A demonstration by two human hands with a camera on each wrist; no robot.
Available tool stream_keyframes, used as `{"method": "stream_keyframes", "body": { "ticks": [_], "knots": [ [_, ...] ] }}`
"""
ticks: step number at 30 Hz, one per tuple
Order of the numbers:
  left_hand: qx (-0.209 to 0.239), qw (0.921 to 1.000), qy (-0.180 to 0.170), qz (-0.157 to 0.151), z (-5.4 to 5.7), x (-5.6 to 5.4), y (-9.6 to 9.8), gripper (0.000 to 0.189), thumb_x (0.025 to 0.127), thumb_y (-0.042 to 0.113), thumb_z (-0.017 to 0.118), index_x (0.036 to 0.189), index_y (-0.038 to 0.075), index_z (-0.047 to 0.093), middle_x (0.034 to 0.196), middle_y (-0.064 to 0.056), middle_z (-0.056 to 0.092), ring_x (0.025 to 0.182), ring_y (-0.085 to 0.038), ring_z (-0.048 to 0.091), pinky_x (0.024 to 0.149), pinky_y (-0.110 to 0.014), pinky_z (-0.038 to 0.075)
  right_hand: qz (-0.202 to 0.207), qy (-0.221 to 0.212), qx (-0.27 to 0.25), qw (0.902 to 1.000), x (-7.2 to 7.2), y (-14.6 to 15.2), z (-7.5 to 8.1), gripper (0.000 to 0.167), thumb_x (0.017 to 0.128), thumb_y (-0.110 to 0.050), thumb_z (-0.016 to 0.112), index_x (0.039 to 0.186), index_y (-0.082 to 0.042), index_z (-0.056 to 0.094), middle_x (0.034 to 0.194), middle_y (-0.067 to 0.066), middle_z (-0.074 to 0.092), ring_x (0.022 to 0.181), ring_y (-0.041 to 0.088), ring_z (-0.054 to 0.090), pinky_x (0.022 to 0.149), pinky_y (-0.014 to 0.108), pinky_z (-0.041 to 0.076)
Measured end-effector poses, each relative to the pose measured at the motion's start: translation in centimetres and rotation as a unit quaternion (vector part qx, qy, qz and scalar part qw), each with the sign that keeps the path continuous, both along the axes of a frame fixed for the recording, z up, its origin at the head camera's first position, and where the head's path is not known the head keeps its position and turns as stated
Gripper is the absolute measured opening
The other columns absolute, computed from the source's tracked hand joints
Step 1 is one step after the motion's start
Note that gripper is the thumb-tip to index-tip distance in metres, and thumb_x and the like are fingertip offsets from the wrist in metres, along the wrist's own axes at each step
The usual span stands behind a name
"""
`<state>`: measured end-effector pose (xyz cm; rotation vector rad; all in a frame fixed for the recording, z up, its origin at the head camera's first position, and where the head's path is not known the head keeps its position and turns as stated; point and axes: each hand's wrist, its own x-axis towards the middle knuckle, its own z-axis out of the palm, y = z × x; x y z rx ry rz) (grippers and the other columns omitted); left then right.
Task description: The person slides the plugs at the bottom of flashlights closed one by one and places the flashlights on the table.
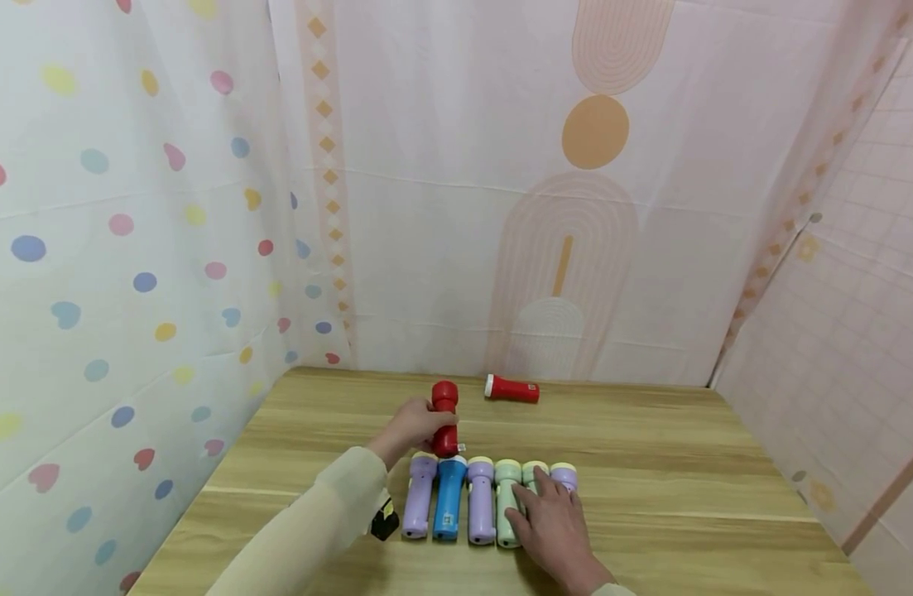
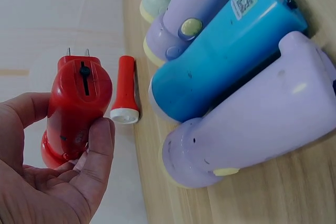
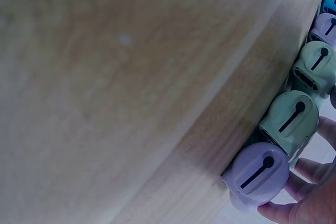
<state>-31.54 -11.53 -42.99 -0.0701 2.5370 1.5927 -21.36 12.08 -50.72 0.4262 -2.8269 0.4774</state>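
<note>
My left hand (image 1: pixel 413 429) grips a red flashlight (image 1: pixel 444 399) above the far end of a row of flashlights. In the left wrist view, two metal plug prongs stick out of its tail, and thumb and fingers wrap its sides. The row holds a purple flashlight (image 1: pixel 420 497) at the left, then a blue flashlight (image 1: pixel 449 501), a second purple flashlight (image 1: pixel 482 505), two green ones and a third purple flashlight (image 3: pixel 260 174) at the right end. My right hand (image 1: pixel 555 526) rests with spread fingers over the green flashlight (image 3: pixel 294 119) and its right-end neighbour, partly hiding them.
Another red flashlight (image 1: pixel 514 390) with a white head lies on its side near the back edge of the wooden table (image 1: pixel 650 463). Patterned curtains (image 1: pixel 426 248) hang behind the table and at both sides.
</note>
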Motion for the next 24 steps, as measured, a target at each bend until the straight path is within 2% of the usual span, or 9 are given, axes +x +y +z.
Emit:
{"method": "stream_keyframes", "body": {
  "ticks": [10,17,24],
  "knots": [
    [0.004,1.0000,-0.004,-0.005,0.3,0.8,0.4,0.030,0.090,0.020,0.070,0.101,-0.005,0.058,0.086,-0.015,0.063,0.062,-0.021,0.066,0.059,-0.035,0.059,0.001,-0.011,-0.010,0.9999,0.0,0.0,0.2,0.039,0.092,-0.038,0.067,0.122,-0.013,0.069,0.140,0.024,0.050,0.122,0.047,0.049,0.096,0.070,0.036],
    [0.000,0.9999,-0.010,-0.012,0.5,1.3,0.6,0.034,0.091,0.021,0.070,0.105,-0.006,0.057,0.091,-0.016,0.063,0.068,-0.024,0.066,0.063,-0.038,0.059,0.003,-0.014,-0.017,0.9997,0.1,0.1,0.2,0.039,0.092,-0.038,0.067,0.122,-0.012,0.069,0.140,0.026,0.049,0.123,0.048,0.048,0.097,0.070,0.036],
    [0.015,0.9996,-0.009,-0.024,0.3,1.6,0.9,0.035,0.091,0.022,0.070,0.107,-0.006,0.057,0.094,-0.015,0.062,0.071,-0.024,0.066,0.066,-0.040,0.060,0.000,-0.020,-0.016,0.9997,0.0,0.0,0.4,0.042,0.092,-0.040,0.068,0.124,-0.013,0.068,0.139,0.025,0.050,0.125,0.048,0.048,0.098,0.072,0.033]
  ]
}}
